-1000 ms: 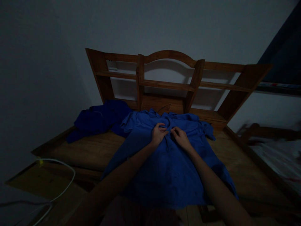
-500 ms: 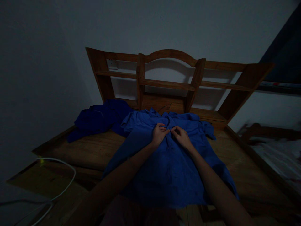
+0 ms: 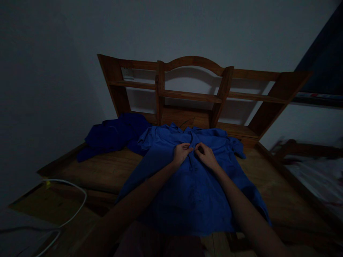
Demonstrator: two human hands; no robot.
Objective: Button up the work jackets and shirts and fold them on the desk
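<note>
A blue short-sleeved shirt (image 3: 171,200) lies spread on the wooden desk, its collar toward the shelf and its hem hanging at the near edge. My left hand (image 3: 182,153) pinches the front placket a little below the collar. Close beside it, my right hand (image 3: 205,155) pinches the other side of the same opening, fingertips almost meeting the left ones. Any button between the fingers is too small and dark to make out.
A darker blue garment (image 3: 115,132) lies bunched at the back left of the desk (image 3: 107,169). Behind stands a wooden shelf (image 3: 191,95) against the wall. A white cable (image 3: 81,200) loops at the lower left. A bed-like frame (image 3: 311,149) is at the right.
Both hands stay at the placket. The left fingers have closed slightly together, and the right fingertips have shifted a little. The shirt lies as before.
</note>
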